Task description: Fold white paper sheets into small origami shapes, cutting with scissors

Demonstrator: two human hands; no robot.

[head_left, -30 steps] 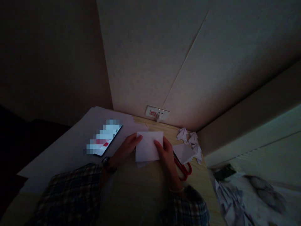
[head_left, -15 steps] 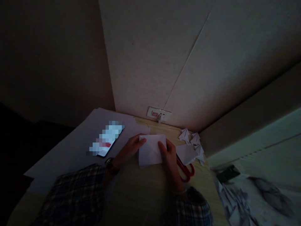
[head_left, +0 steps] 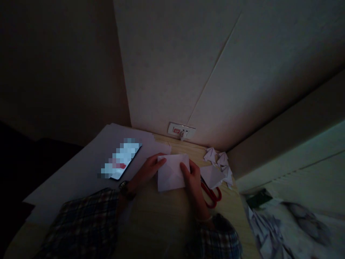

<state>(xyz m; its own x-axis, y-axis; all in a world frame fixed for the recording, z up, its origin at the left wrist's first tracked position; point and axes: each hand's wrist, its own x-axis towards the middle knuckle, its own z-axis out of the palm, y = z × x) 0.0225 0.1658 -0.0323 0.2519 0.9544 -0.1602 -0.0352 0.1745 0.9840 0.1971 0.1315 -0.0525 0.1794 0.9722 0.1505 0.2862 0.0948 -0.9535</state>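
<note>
Between my two hands is a squarish piece of white paper (head_left: 173, 174) with faint crease lines. My left hand (head_left: 153, 166) pinches its upper left corner, thumb on top. On the right edge, my right hand (head_left: 192, 175) grips the paper with the thumb across the front and the fingers behind. Just right of that hand lie red-handled scissors (head_left: 212, 197), their blades partly covered by another piece of white paper (head_left: 212, 176). Several small folded paper shapes (head_left: 223, 159) sit beyond it at the table's far right corner.
Large white sheets (head_left: 78, 162) cover the table's left side, with a lit phone (head_left: 122, 162) on top. A wall socket (head_left: 181, 130) with a plug sits behind the wooden table (head_left: 151, 223). Below the right edge lie many paper scraps (head_left: 269, 230) and a green box (head_left: 258, 199).
The paper has tilted slightly in my hands, and its creases catch the light more. Both hands keep their grip; the whole view has shifted a little.
</note>
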